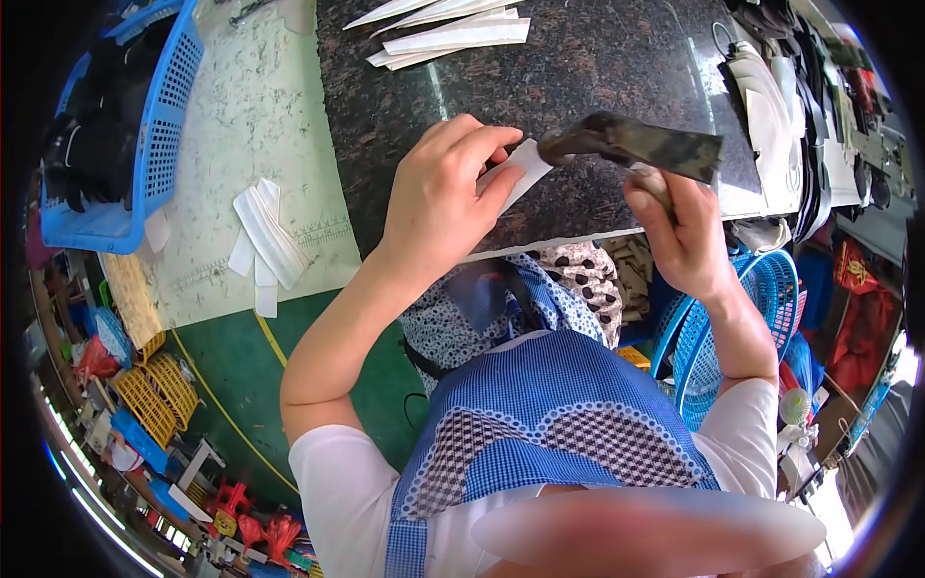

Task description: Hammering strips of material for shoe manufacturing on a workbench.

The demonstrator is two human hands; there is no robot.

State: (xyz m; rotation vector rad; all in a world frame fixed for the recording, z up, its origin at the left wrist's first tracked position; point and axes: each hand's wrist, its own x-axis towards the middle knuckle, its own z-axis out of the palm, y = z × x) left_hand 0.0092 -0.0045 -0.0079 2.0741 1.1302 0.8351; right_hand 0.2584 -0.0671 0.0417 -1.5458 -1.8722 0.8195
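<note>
My left hand (453, 183) is closed on a white strip (525, 173), pinching it between thumb and fingers over the dark speckled stone slab (597, 58). The strip's free end points up and right, toward the hammer. In my right hand (689, 231) is a hammer (641, 143), gripped by its short pale handle. Its dark metal head has a rounded face by the strip's end and a broad flat end on the right. Whether that face touches the strip I cannot tell. More white strips (453, 37) lie in a loose stack at the slab's far side.
Left of the slab, a pale marked work mat (260, 106) carries a small fan of white strips (270, 231). A blue basket (164, 144) with black items stands at the far left. Pale and black pieces (771, 116) hang at the right. Below the slab's right edge sits a blue round basket (713, 337).
</note>
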